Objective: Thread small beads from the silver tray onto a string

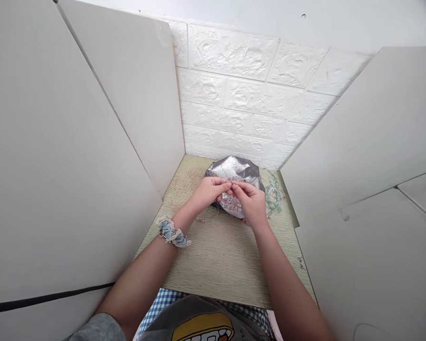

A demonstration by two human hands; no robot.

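Both hands meet fingertip to fingertip above a silvery bag (pixel 234 166) holding many small pink and white beads (pixel 232 204). My left hand (pixel 213 189) is pinched, thumb against forefinger, and a blue scrunchie (pixel 173 233) circles that wrist. My right hand (pixel 252 201) is pinched as well, its tips touching or nearly touching the left ones. Whatever lies between the fingertips is too small to make out. A strand of pale beads (pixel 208 218) rests on the table just left of the bag's front. Green beaded strings (pixel 272 194) lie to its right.
The narrow wooden table (pixel 220 260) is boxed in by a white panel (pixel 142 94) on the left and another panel (pixel 358 142) on the right. A white brick-pattern wall (pixel 234 99) closes the back. Tiny bits (pixel 300 262) lie near the right edge.
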